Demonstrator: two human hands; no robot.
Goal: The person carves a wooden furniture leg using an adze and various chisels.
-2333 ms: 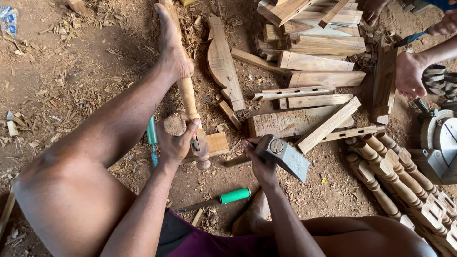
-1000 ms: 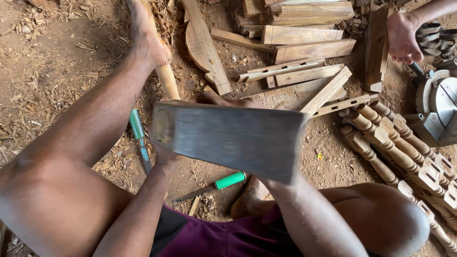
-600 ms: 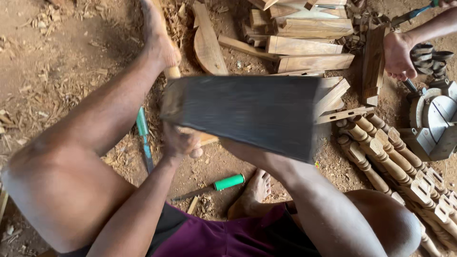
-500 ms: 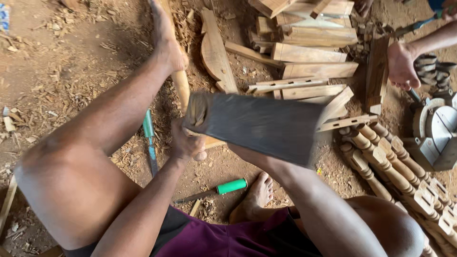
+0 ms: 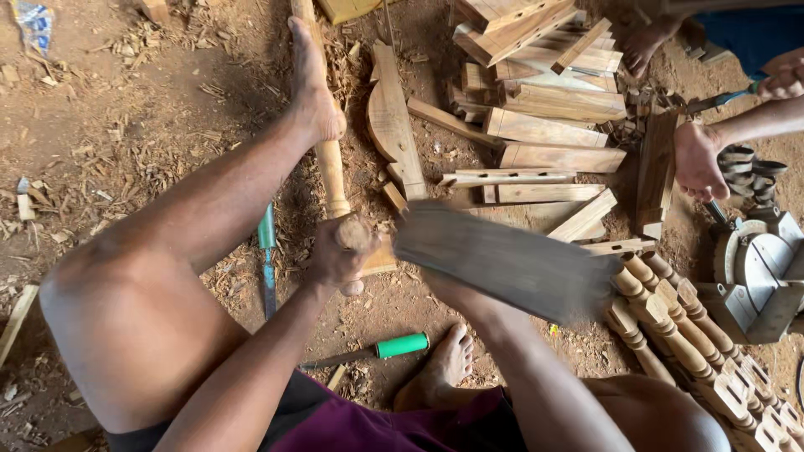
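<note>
The wide blade [image 5: 511, 264] has swung down from in front of my face and now blurs low over the work, my right hand hidden beneath it, so I cannot tell how its fingers sit. My left hand [image 5: 339, 251] is clenched around the near end of a turned wooden spindle [image 5: 328, 163], which lies on the sawdust floor [image 5: 126, 109], its far end pinned under my foot [image 5: 311, 84]. I judge this is mid-chop, shaping the spindle's end; the next stroke needs my left fingers kept clear.

My left hand [image 5: 339, 251] fisted tight, arm stretched fwd; right hand hidden, forearm angled up-left, mid-swing blur.
</note>
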